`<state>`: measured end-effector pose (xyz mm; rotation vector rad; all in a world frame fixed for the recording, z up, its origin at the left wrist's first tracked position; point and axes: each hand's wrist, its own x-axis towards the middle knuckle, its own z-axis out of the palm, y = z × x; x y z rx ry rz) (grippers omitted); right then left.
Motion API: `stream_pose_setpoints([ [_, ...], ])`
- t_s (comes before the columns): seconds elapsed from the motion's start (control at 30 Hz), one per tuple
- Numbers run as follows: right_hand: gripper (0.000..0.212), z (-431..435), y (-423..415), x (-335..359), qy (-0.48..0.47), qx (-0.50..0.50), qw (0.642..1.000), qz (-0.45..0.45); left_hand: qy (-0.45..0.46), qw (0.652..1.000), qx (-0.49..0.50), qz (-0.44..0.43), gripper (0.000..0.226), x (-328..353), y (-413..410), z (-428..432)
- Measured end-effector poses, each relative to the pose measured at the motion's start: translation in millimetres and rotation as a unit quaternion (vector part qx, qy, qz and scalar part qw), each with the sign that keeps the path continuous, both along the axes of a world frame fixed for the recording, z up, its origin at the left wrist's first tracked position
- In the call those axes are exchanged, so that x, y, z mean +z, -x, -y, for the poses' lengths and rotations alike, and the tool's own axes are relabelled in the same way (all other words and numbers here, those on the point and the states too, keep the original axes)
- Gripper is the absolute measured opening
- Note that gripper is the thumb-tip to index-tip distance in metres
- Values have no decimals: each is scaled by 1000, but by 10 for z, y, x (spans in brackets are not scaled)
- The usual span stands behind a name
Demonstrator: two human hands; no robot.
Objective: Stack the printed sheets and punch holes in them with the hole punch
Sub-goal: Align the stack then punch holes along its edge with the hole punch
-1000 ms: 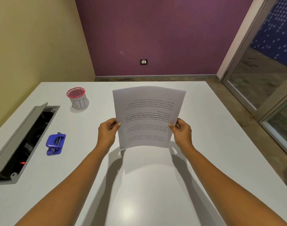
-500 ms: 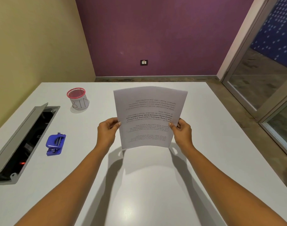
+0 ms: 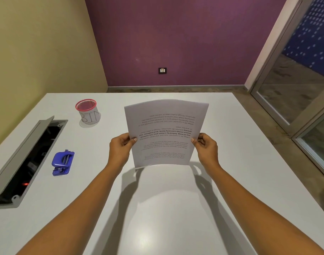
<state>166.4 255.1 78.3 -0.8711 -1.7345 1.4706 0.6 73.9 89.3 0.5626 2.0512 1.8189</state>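
Note:
Both hands hold a stack of printed sheets [image 3: 164, 129] upright over the middle of the white table [image 3: 157, 208], the text upside down to me. My left hand [image 3: 120, 149] pinches the stack's left edge and my right hand [image 3: 206, 148] pinches its right edge. The lower edge of the sheets hangs just above the tabletop, or rests on it; I cannot tell which. A blue hole punch [image 3: 63, 162] lies on the table to the left, well apart from my left hand.
A small cup with a red rim [image 3: 89, 114] marked "BIN" stands at the back left. An open grey cable hatch [image 3: 26, 159] is sunk into the table's left side. A glass door [image 3: 295, 85] is on the right.
The sheets have been lifted slightly between my hands; their lower edge sits a little higher than a second ago. The hole punch and cup have not moved.

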Motion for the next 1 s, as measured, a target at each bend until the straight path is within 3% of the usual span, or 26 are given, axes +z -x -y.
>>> stream_pose_setpoints([
  [0.17, 9, -1, 1, -11, -1, -5, 1000, 4, -6, 1000, -11, 5, 24, -2, -3, 17],
  [0.33, 18, -9, -17, -83, -10, -18, 998, 61, 25, 1000, -7, 7, 25, -64, -28, 8],
  [0.5, 31, -44, -53, -247, 37, -42, 979, 195, 9, 1000, 1, 25, 23, -21, -54, -25],
  [0.7, 31, 60, -86, -454, 158, 68, 928, 330, -23, 997, 37, 68, 24, -27, -74, -40],
  [0.8, 38, 118, -44, -449, 223, 87, 928, 284, -39, 994, 48, 92, 17, -55, -120, -23],
  [1.0, 3, 154, 66, -361, 377, 40, 922, 85, -101, 980, 65, 158, 15, -89, -175, -15],
])
